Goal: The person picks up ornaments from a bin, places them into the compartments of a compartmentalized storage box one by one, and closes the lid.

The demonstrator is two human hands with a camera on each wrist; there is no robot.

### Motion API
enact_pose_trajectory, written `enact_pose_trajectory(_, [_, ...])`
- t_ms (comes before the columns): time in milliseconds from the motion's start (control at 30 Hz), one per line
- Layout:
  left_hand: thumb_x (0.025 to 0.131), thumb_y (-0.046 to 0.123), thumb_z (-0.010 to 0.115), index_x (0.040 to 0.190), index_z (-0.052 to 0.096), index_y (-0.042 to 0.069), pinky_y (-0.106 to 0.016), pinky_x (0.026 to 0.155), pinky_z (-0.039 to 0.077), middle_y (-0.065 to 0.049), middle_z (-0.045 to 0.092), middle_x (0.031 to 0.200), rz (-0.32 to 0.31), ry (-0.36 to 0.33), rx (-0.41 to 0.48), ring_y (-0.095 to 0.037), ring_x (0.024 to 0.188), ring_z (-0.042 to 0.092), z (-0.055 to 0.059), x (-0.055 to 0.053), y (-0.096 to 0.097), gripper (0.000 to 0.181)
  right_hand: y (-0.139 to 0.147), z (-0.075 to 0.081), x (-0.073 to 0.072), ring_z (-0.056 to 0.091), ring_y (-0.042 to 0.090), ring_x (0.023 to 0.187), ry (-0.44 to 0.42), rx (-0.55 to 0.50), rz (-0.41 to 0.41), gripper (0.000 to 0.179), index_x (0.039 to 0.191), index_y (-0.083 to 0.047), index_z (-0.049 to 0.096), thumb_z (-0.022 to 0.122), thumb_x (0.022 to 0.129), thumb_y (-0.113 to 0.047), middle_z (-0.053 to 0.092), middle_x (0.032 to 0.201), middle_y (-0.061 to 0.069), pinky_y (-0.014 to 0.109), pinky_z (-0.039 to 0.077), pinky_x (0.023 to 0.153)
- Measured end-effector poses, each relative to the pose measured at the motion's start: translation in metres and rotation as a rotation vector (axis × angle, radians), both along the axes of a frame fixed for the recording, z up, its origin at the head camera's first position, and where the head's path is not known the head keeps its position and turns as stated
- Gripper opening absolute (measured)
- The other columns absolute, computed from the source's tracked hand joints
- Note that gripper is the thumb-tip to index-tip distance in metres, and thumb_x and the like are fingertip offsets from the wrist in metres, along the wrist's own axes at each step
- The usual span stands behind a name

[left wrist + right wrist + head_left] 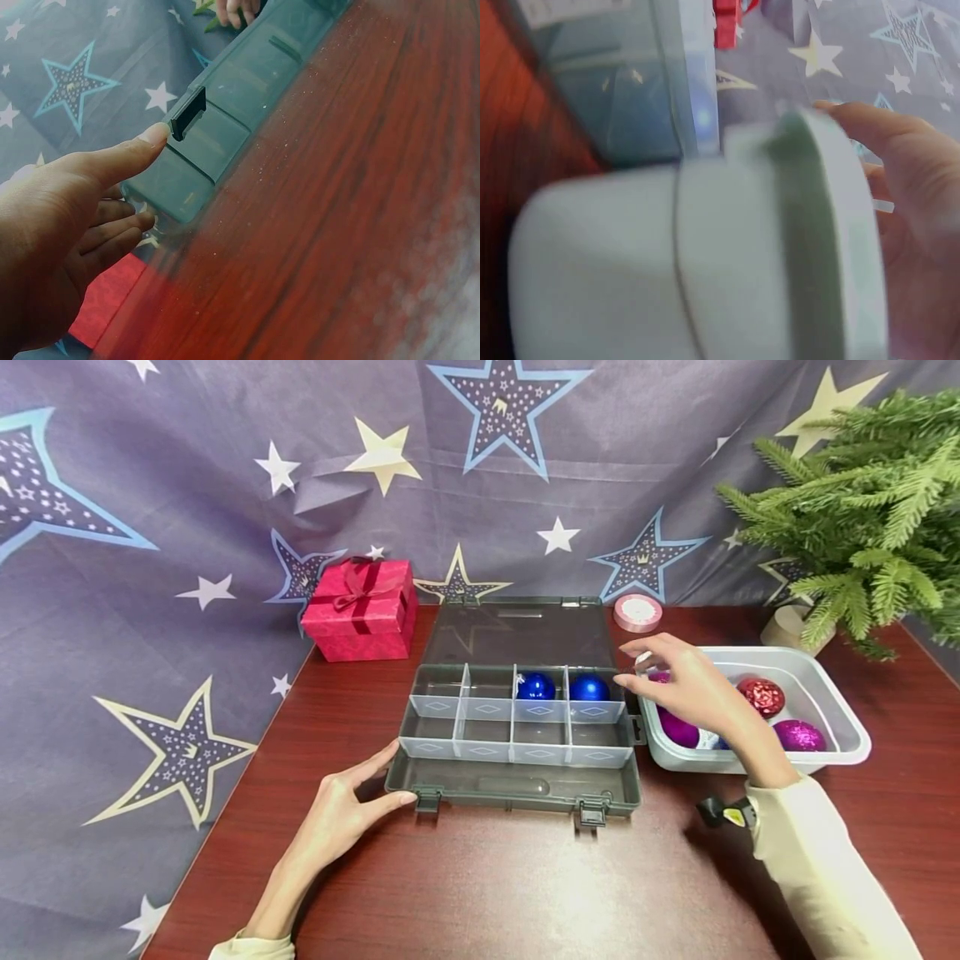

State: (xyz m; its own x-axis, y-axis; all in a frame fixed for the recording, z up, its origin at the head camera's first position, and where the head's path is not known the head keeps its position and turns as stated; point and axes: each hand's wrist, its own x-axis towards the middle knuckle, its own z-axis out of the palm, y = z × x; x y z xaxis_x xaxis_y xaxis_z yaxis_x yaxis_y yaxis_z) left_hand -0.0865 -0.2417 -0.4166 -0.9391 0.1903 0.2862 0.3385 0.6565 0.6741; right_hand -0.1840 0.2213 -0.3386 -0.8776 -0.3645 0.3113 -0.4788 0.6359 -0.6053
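Note:
A dark translucent organizer box point(517, 787) lies with its lid point(525, 635) raised at the back. Two blue Christmas balls point(536, 687) sit in the back-row compartments on the right. My left hand point(333, 814) touches the box's front left corner, thumb by a latch point(189, 114) and fingers along the side. Over the left rim of a white plastic bin point(843, 718), my right hand point(686, 685) hovers with thumb and fingers apart, holding nothing. Inside the bin are a red ball point(761, 697), a glittery magenta ball point(799, 736) and others partly hidden by the hand.
A red gift box point(362, 610) stands at the back left. Behind the organizer's right side is a pink ribbon roll point(637, 612). A small artificial fir tree point(885, 518) overhangs the back right, above the bin. Star-patterned cloth point(225, 635) hangs behind the table point(480, 877).

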Motion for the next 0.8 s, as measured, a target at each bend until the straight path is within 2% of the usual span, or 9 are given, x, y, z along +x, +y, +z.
enact_pose_trajectory(67, [0.079,0.038,0.092,0.145,0.063,0.026,-0.012,0.101,0.04,0.003,0.065,0.137,0.0,0.003,0.0,-0.018,0.124,0.062,0.0,0.0,0.0,0.073,0.009,0.0,0.002,0.07,0.036,0.1,0.023,-0.005,-0.017,0.039,0.126,0.003,0.066,0.079,0.094,-0.014,0.068,0.117,0.021,0.048,0.055,0.089])
enact_pose_trajectory(133, [0.079,0.037,0.092,0.146,0.063,0.026,-0.011,0.101,0.04,0.003,0.065,0.137,-0.002,0.007,0.001,-0.017,0.123,0.062,0.0,0.0,0.0,0.073,0.018,0.0,0.005,0.071,0.035,0.098,0.028,-0.01,-0.037,0.037,0.125,0.003,0.067,0.079,0.093,-0.013,0.068,0.115,0.02,0.032,0.055,0.087])
enact_pose_trajectory(233, [0.079,0.036,0.092,0.146,0.063,0.026,-0.011,0.1,0.04,0.003,0.066,0.137,-0.006,0.016,0.002,-0.017,0.123,0.062,0.0,0.0,0.0,0.073,0.031,-0.001,0.009,0.07,0.037,0.099,0.007,-0.002,-0.068,0.037,0.125,0.003,0.067,0.078,0.095,-0.016,0.067,0.117,0.02,0.014,0.047,0.083])
enact_pose_trajectory(300, [0.079,0.035,0.092,0.145,0.063,0.026,-0.011,0.1,0.04,0.003,0.066,0.137,-0.008,0.02,0.002,-0.018,0.123,0.063,0.0,0.0,0.0,0.073,0.039,-0.003,0.011,0.07,0.039,0.101,-0.003,0.013,-0.085,0.039,0.126,0.004,0.066,0.078,0.095,-0.017,0.067,0.118,0.022,0.016,0.046,0.083])
enact_pose_trajectory(433, [0.079,0.036,0.092,0.145,0.063,0.025,-0.012,0.101,0.04,0.003,0.065,0.137,-0.004,0.012,0.001,-0.018,0.123,0.062,0.0,0.0,0.0,0.073,0.054,-0.01,0.013,0.066,0.044,0.104,0.0,0.051,-0.112,0.041,0.126,0.007,0.064,0.078,0.095,-0.016,0.066,0.117,0.028,0.047,0.05,0.09])
enact_pose_trajectory(467, [0.079,0.036,0.092,0.145,0.063,0.025,-0.012,0.101,0.04,0.002,0.066,0.137,-0.005,0.011,0.002,-0.018,0.123,0.063,0.0,0.0,0.0,0.073,0.059,-0.012,0.014,0.066,0.044,0.103,0.011,0.058,-0.116,0.041,0.126,0.007,0.065,0.078,0.094,-0.015,0.067,0.116,0.028,0.048,0.05,0.089])
enact_pose_trajectory(600, [0.079,0.036,0.092,0.145,0.063,0.025,-0.013,0.101,0.04,0.003,0.065,0.137,-0.006,0.005,0.006,-0.017,0.123,0.062,0.001,-0.001,0.001,0.073,0.075,-0.019,0.016,0.067,0.043,0.101,0.042,0.101,-0.158,0.042,0.125,0.005,0.066,0.08,0.092,-0.016,0.069,0.113,0.027,0.037,0.049,0.084])
enact_pose_trajectory(667, [0.079,0.035,0.092,0.145,0.064,0.024,-0.012,0.101,0.04,0.003,0.066,0.137,-0.009,0.01,0.009,-0.017,0.123,0.063,0.0,0.0,0.001,0.073,0.082,-0.02,0.017,0.067,0.042,0.1,0.049,0.136,-0.174,0.042,0.125,0.004,0.067,0.081,0.092,-0.018,0.07,0.113,0.025,0.035,0.047,0.082])
enact_pose_trajectory(800, [0.079,0.035,0.092,0.145,0.064,0.023,-0.011,0.101,0.04,0.002,0.066,0.136,-0.011,0.021,0.006,-0.018,0.122,0.063,0.0,0.0,0.001,0.073,0.092,-0.023,0.018,0.066,0.043,0.102,0.056,0.19,-0.182,0.041,0.124,0.005,0.067,0.08,0.092,-0.016,0.069,0.113,0.026,0.055,0.047,0.085])
